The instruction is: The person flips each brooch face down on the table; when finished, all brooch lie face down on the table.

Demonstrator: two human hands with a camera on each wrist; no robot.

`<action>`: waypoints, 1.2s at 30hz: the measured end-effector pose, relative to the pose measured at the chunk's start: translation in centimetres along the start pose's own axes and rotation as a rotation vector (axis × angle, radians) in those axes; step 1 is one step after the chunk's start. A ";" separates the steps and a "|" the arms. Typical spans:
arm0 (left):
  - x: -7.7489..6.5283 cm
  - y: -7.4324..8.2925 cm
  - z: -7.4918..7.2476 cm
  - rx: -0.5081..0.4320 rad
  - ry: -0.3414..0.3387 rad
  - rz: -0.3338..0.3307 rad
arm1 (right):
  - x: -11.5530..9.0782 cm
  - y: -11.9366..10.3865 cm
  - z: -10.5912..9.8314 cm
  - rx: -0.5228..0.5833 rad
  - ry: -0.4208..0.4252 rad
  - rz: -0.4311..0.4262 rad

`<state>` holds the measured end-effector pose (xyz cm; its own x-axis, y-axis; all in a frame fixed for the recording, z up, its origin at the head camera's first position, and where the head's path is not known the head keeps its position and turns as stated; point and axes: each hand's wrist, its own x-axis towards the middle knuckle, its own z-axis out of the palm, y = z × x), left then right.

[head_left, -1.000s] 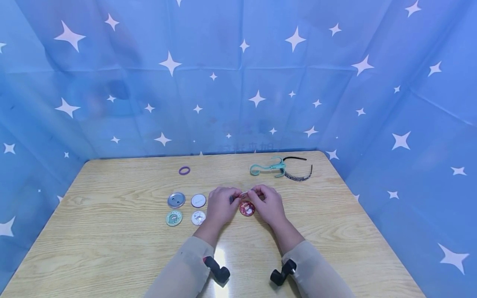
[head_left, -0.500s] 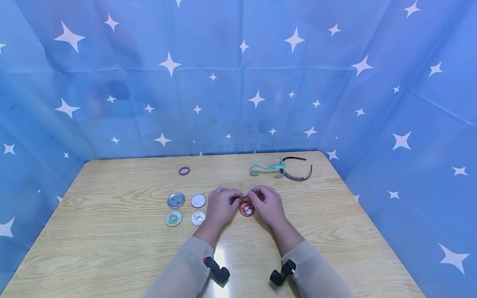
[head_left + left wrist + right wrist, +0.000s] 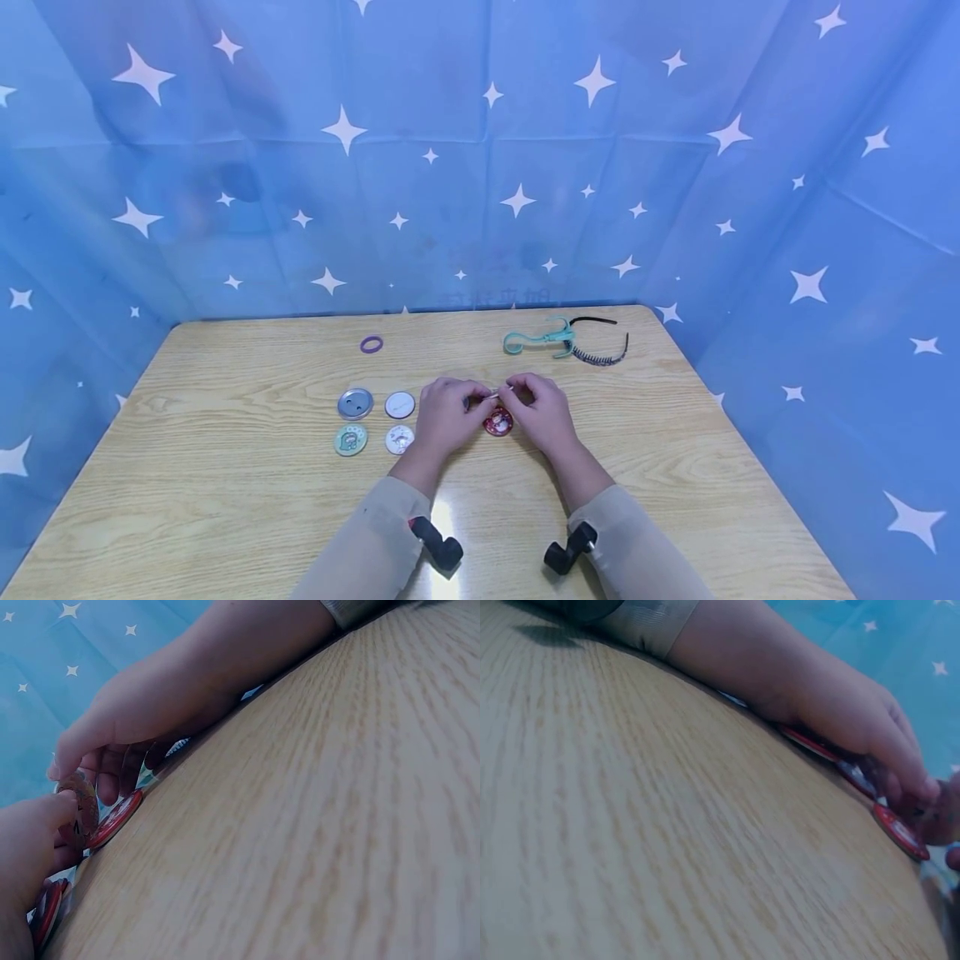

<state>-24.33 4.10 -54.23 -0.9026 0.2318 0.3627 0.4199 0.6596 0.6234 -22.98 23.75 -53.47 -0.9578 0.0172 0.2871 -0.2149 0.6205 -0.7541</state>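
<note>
My left hand and right hand meet mid-table, thumbs and fingertips pinching a round pin badge from both sides. In the head view that badge is nearly edge-on, with only a thin strip showing. Just below it, a red badge with a printed figure lies face up on the table. Left of my left hand sit a silver badge back, a plain whitish badge, a green cartoon badge and a white printed badge, whose right side is close against my wrist.
A purple ring lies at the back left of the wooden table. Toward the back right, a teal curled piece overlaps a dark toothed headband. Behind the table hangs a blue star-patterned curtain.
The pinched badge has turned slightly between the fingertips, and the left thumb has shifted a little to the right. Both arms and the badges on the table stay put.
</note>
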 end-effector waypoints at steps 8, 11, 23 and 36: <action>-0.1 0.1 -0.2 0.004 0.003 0.017 | 0.0 0.4 -0.2 -0.042 -0.034 -0.061; -0.1 0.2 -0.3 -0.007 0.002 0.012 | 0.0 0.5 -0.3 -0.058 -0.037 -0.072; 0.1 0.0 -0.1 0.031 -0.021 -0.017 | 0.0 0.4 -0.2 -0.197 -0.070 -0.125; 0.1 -0.1 -0.2 -0.016 -0.028 -0.015 | 0.0 0.2 -0.1 -0.219 -0.085 -0.081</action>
<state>-24.38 3.90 -54.08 -0.9110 0.2423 0.3337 0.4076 0.6520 0.6393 -22.99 24.02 -53.58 -0.9537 -0.0996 0.2839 -0.2540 0.7724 -0.5821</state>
